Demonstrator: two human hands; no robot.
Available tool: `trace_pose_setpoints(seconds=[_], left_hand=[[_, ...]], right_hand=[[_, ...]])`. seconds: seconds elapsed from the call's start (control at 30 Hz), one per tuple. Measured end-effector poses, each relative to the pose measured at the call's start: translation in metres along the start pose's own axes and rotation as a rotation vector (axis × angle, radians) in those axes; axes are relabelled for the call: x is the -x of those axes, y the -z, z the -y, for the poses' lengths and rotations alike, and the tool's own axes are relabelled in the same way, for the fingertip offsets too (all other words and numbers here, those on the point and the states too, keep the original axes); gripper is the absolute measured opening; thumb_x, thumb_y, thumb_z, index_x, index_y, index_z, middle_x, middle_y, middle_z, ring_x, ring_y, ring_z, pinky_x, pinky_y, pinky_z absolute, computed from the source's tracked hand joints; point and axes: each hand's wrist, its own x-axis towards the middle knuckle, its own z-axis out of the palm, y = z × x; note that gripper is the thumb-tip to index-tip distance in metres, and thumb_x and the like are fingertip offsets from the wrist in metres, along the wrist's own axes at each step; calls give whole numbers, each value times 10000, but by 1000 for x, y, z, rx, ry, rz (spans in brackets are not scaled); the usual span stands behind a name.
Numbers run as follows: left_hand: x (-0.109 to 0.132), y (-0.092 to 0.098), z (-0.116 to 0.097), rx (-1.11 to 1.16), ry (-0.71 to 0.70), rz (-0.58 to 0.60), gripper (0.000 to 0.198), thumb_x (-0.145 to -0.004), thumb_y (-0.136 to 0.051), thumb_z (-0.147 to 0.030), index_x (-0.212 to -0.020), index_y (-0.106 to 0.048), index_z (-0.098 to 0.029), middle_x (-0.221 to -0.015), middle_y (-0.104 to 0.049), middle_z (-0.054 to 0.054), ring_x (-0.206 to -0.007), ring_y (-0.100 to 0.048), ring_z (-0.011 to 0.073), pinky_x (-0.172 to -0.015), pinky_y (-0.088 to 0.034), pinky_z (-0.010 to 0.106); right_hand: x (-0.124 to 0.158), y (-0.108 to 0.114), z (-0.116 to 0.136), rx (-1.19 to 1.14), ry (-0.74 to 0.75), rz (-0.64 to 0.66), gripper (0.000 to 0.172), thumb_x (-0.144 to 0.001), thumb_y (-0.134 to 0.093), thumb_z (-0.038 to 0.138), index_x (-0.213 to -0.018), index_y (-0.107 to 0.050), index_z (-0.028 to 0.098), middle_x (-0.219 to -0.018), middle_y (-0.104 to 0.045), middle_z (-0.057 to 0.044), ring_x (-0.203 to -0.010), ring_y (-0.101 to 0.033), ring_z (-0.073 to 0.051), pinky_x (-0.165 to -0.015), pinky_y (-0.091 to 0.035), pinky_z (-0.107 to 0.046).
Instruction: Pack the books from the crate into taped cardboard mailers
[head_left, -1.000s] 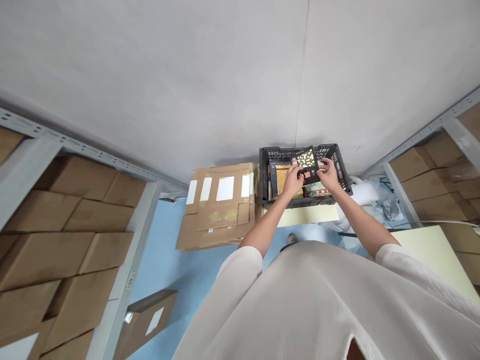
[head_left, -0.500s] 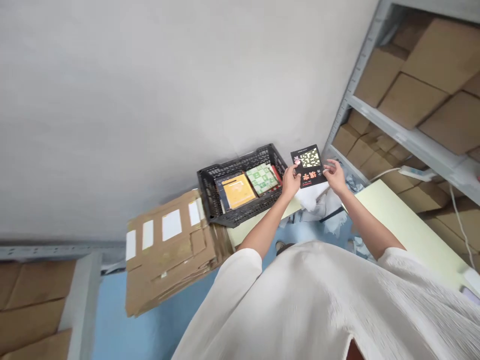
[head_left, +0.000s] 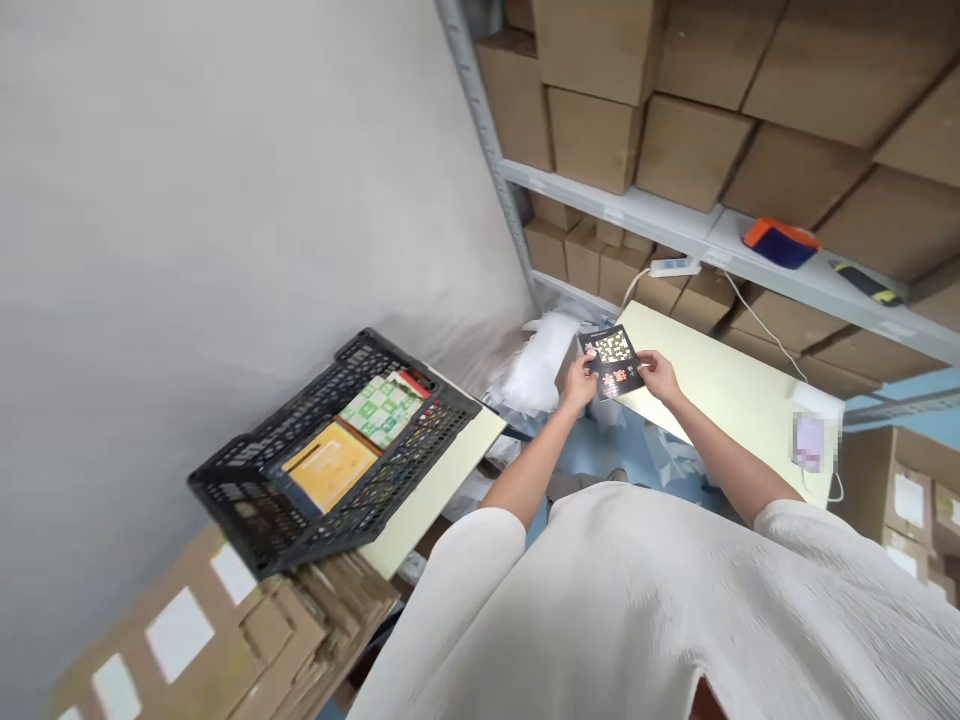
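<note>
Between my two hands is a thin black book (head_left: 611, 362) with a crossword-like grid and orange characters on its cover. My left hand (head_left: 580, 382) grips its left edge, the thumb lying on the cover. At the lower right edge, my right hand (head_left: 658, 377) pinches the book with its fingers. Off to the left, a black plastic crate (head_left: 427, 455) holds a yellow book (head_left: 330, 466) and a green-and-white checkered book (head_left: 382, 408).
A pale table (head_left: 705, 390) carries a pixelated purple item (head_left: 808, 440). Behind it, a metal shelf (head_left: 615, 205) bears several cardboard boxes, a box cutter (head_left: 866, 284) and an orange-and-blue item (head_left: 781, 243). Flattened cardboard (head_left: 247, 640) lies at lower left; white plastic wrap (head_left: 544, 360) sits by the wall.
My view and body have turned right, so the crate and cardboard now appear further left. The black book stays in both hands and is now by the pale table's corner.
</note>
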Motion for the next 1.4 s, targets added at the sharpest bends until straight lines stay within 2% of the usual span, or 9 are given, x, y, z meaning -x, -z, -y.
trace_pose_setpoints(seconds=[0.1,0.2,0.43,0.7,0.93,1.07,1.17,1.3,1.4], left_hand=[[-5,-36,-3,-5,52,119,430,-841,-738,-74,-1248,-798,-202,-1166,-829,93,-957,-776,220,-1031,-626,407],[-11,-64,-6,-31,68,212,395,-858,-700,-64,-1209,-820,-201,-1155,-845,82,-1009,-795,218,-1057,-612,383],[-36,-107,-6,-154,52,393,384,-850,-712,-46,-1168,-859,-205,-1238,-851,85,-1142,-799,241,-1110,-588,363],[-87,-135,11,-279,93,586,409,-870,-739,-108,-1254,-836,-213,-1322,-830,101,-1243,-779,262,-1141,-575,398],[-114,-147,34,-322,124,766,455,-898,-749,-168,-1349,-798,-214,-1315,-831,100,-1182,-798,255,-1126,-584,402],[-127,-144,36,-448,16,856,388,-921,-712,-169,-1285,-826,-238,-1339,-821,92,-1237,-772,262,-1155,-565,398],[-141,-147,26,-576,-98,849,400,-948,-642,-137,-1297,-810,-237,-1356,-802,99,-1307,-722,276,-1184,-542,415],[-159,-165,7,-643,-266,822,422,-974,-580,-130,-1337,-773,-226,-1463,-722,111,-1409,-632,284,-1253,-477,431],[-168,-181,-1,-668,-324,841,480,-952,-600,-127,-1401,-743,-219,-1606,-621,122,-1511,-552,306,-1305,-417,427]], right_hand=[[12,32,-27,49,-64,-65,383,-744,-647,241,-1122,-708,226,-1165,-803,-99,-922,-753,-239,-953,-642,-453],[21,55,-50,94,-121,-123,397,-744,-635,211,-1134,-708,237,-1141,-803,-83,-925,-755,-233,-936,-642,-431],[20,81,-87,242,-222,-202,348,-748,-618,152,-1066,-706,262,-1083,-810,-34,-970,-755,-219,-999,-620,-405],[-8,71,-111,294,-411,-230,415,-712,-602,132,-1093,-721,247,-1117,-813,-42,-866,-731,-214,-989,-611,-414],[-32,59,-137,203,-496,-339,397,-709,-606,176,-1086,-708,249,-1107,-807,-49,-1002,-731,-244,-1040,-596,-434],[-42,60,-147,157,-494,-384,351,-742,-619,224,-1079,-712,256,-1128,-795,-47,-1083,-714,-259,-1098,-575,-465],[-38,60,-149,205,-498,-419,340,-749,-614,222,-1069,-727,234,-1186,-766,-89,-1125,-697,-282,-1129,-559,-489],[-19,49,-145,256,-546,-456,355,-747,-585,196,-1071,-727,207,-1160,-724,-106,-1051,-704,-268,-1078,-589,-460],[-4,38,-140,286,-616,-436,295,-757,-581,168,-1018,-708,221,-1055,-733,-82,-1005,-711,-262,-1034,-599,-432]])
